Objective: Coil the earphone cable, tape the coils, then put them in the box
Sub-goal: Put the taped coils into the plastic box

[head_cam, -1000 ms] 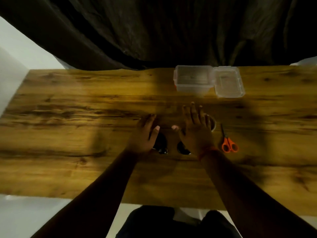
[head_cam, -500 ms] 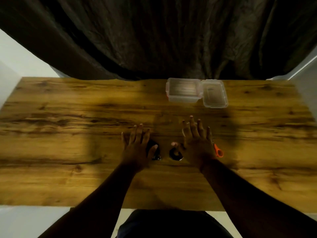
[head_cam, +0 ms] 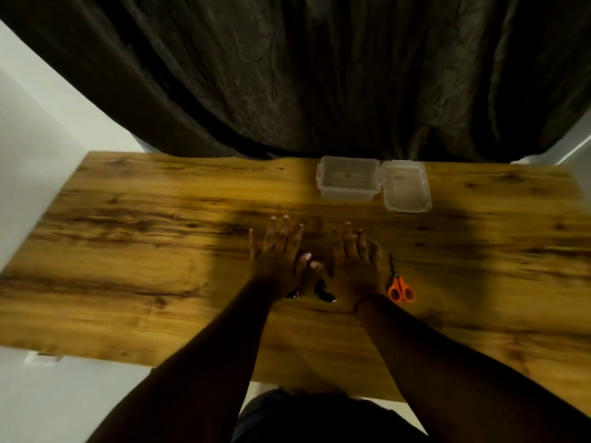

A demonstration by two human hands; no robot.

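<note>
My left hand [head_cam: 278,254] and my right hand [head_cam: 355,263] lie flat, palms down, side by side on the wooden table [head_cam: 144,251], fingers straight and thumbs nearly touching. Two dark earphone coils peek out under the heels of the hands, one [head_cam: 292,294] under the left, one [head_cam: 324,290] under the right. Most of each coil is hidden. A clear plastic box [head_cam: 348,182] stands open at the far edge, its lid [head_cam: 406,187] lying beside it on the right.
Orange-handled scissors [head_cam: 399,287] lie just right of my right wrist. A roll of tape [head_cam: 374,246] is partly hidden under my right fingers. A dark curtain [head_cam: 319,75] hangs behind the table. White walls flank both sides.
The camera tilted up, so table and hands sit lower in view. Both hands slid closer together, thumbs now almost touching, and cover more of the coils.
</note>
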